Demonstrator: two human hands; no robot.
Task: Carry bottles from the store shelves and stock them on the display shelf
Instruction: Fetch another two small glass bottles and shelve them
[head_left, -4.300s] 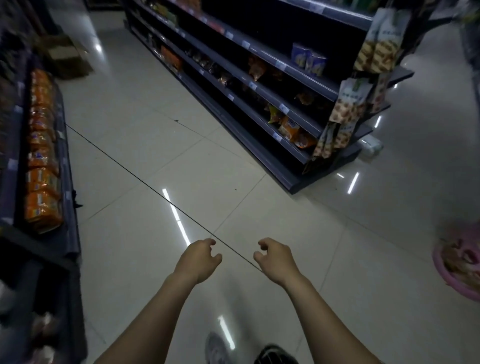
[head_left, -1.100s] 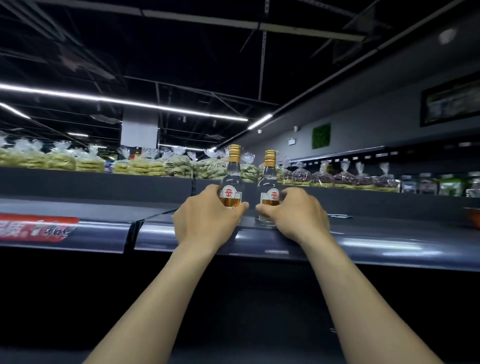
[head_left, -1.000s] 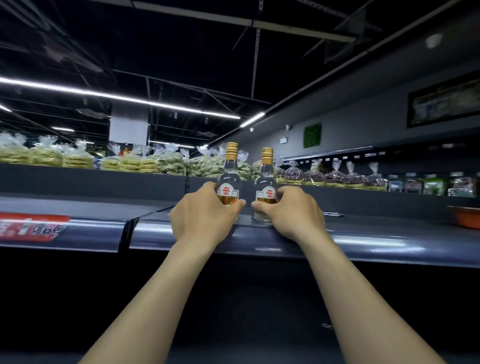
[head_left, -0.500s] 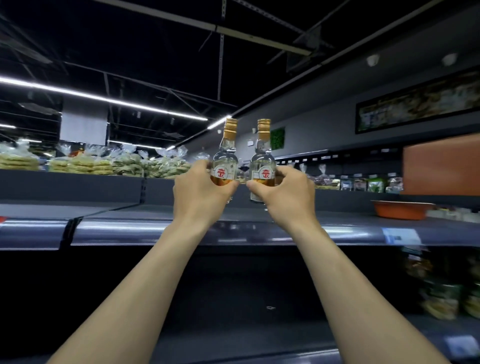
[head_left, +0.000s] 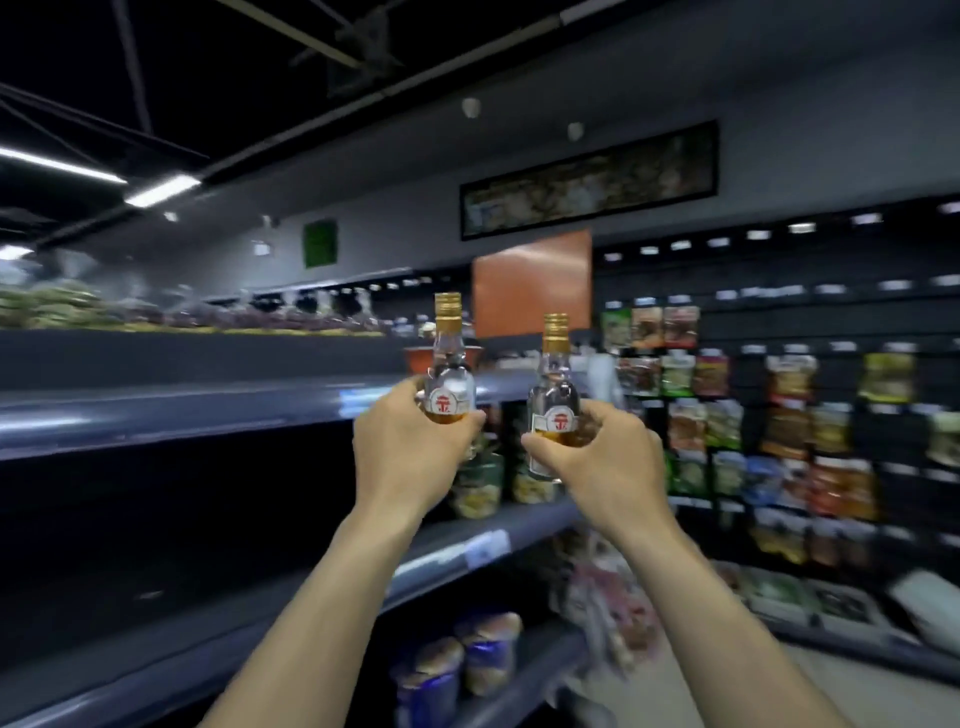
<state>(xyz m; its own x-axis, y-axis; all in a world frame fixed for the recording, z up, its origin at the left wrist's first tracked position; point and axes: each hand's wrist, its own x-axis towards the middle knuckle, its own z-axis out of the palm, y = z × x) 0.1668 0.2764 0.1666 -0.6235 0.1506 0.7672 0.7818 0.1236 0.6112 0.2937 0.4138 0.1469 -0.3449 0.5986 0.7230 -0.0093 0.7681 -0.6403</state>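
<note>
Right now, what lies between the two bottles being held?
Nothing: in the head view, the left bottle and right bottle stand apart, with only blurred background shelf goods showing through the gap.

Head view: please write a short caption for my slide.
Left hand and right hand each hold a gold-capped bottle upright.

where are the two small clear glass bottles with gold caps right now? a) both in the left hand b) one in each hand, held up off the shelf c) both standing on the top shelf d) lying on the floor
b: the left hand grips one small clear glass bottle with a gold cap and the right hand grips the other, both upright in the air.
</note>
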